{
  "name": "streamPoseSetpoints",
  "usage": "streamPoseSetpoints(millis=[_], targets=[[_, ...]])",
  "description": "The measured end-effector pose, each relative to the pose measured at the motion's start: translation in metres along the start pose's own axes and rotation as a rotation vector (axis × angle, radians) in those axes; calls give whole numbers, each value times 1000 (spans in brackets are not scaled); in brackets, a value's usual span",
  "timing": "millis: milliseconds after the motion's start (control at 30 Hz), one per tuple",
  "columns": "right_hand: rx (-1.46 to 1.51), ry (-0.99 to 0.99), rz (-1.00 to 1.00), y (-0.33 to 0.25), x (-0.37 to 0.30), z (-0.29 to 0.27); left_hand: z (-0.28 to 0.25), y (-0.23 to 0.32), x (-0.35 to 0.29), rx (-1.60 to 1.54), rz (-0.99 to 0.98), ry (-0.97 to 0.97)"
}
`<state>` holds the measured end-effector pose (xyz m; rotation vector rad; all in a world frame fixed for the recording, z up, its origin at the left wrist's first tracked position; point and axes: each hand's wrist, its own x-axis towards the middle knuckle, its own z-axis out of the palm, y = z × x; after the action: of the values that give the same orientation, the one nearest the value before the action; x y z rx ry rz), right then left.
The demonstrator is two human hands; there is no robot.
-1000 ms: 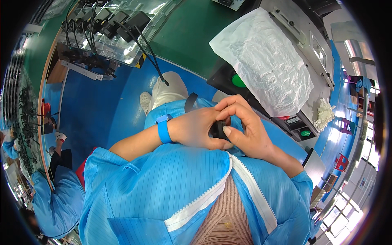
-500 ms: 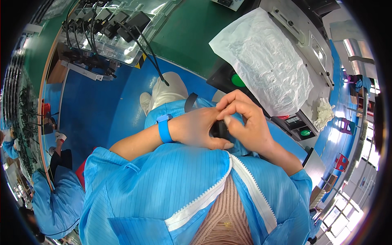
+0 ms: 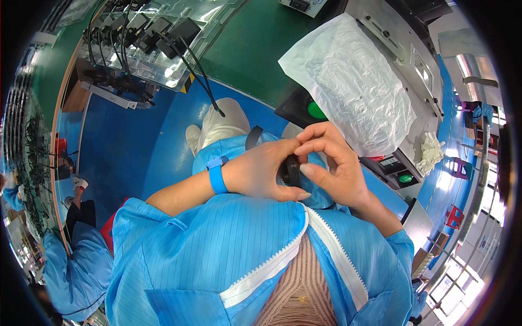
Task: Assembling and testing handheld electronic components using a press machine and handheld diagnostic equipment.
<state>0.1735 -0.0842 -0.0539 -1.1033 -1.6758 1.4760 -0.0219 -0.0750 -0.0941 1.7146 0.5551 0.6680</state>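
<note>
A small, dark black piece with a rounded edge (image 3: 292, 170) is held low in front of my body; most of it is hidden, so its exact kind cannot be told. My left hand (image 3: 261, 173), a blue band around its wrist, curls around the piece with the thumb along the near side. My right hand (image 3: 338, 168) meets it from the right. Its bent fingertips touch the top of the piece beside my left knuckles, and its thumb tip lies close to the right side of the piece.
Black power adapters (image 3: 160, 35) with hanging cables sit on a clear plastic tray (image 3: 168, 70) at the far left. Crumpled white sheeting (image 3: 359, 81) covers a grey machine with a green button (image 3: 315, 110). White gloves (image 3: 430, 154) lie at its right corner. Another person (image 3: 76, 266) sits at left.
My right hand has shifted slightly, its thumb drawing a little away from the black piece, so more of the piece shows. My left hand keeps nearly the same place.
</note>
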Motion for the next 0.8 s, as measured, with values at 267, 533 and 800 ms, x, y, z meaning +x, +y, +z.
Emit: streamPoseSetpoints(millis=[267, 533, 800], targets=[[-250, -65, -221, -13, 1, 0, -13, 18, 7, 301, 22, 107], [-265, -43, -447, 6, 0, 6, -7, 14, 4, 238, 41, 154], [-292, -54, -510, 2, -4, 3, -8, 12, 3, 161, -46, 104]])
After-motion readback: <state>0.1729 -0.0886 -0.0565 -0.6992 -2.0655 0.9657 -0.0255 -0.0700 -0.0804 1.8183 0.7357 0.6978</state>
